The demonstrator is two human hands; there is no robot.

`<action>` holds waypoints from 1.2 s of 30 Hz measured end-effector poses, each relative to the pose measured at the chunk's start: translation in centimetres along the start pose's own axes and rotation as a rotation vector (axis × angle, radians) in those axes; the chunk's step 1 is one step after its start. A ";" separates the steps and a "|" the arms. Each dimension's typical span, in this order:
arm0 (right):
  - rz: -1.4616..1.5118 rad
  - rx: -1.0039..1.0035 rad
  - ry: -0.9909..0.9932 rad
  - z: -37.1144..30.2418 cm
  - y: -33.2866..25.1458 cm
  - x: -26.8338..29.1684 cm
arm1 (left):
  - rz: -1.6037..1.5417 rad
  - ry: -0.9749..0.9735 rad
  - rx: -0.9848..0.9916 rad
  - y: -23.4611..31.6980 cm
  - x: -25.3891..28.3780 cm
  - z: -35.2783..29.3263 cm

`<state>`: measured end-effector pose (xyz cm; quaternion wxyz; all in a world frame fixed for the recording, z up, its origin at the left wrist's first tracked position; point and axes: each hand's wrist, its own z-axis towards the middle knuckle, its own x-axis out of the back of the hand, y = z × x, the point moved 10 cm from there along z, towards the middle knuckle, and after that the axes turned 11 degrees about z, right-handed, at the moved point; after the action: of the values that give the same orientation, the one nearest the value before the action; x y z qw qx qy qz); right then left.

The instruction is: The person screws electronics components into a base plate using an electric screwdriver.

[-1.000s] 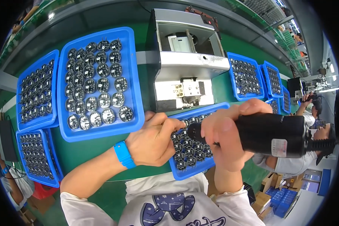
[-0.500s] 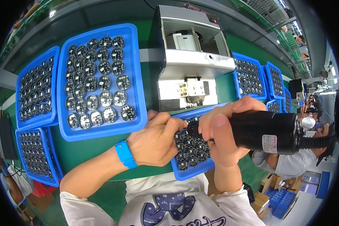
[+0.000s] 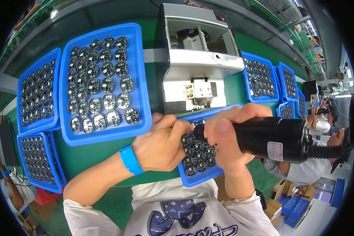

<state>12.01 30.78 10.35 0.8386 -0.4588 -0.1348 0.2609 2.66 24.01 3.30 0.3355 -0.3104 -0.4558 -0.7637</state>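
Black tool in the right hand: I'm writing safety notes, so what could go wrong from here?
The right hand holds the black tool with its nose close to the left hand; a slip might hurt a finger. Both hands are close to a blue tray of round parts; a knock could shift some.

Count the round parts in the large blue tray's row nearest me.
5: four round parts sit side by side from the left of the large blue tray; the fifth part, farther right, is nearest your left hand. None there looks hidden.
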 end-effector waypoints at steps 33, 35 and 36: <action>-0.053 0.087 0.220 2.0 -1.7 5.2 | 0.130 0.027 -0.167 3.4 -0.4 1.0; -0.152 0.092 0.206 1.7 -1.4 5.7 | 0.190 0.007 -0.161 3.6 -1.0 1.6; -0.169 0.117 0.160 1.9 -1.5 5.4 | 0.189 0.004 -0.164 3.6 -1.2 1.7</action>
<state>16.06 34.45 12.50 0.8910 -0.4155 -0.0900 0.1593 6.44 24.51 4.79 0.3803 -0.3770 -0.3599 -0.7640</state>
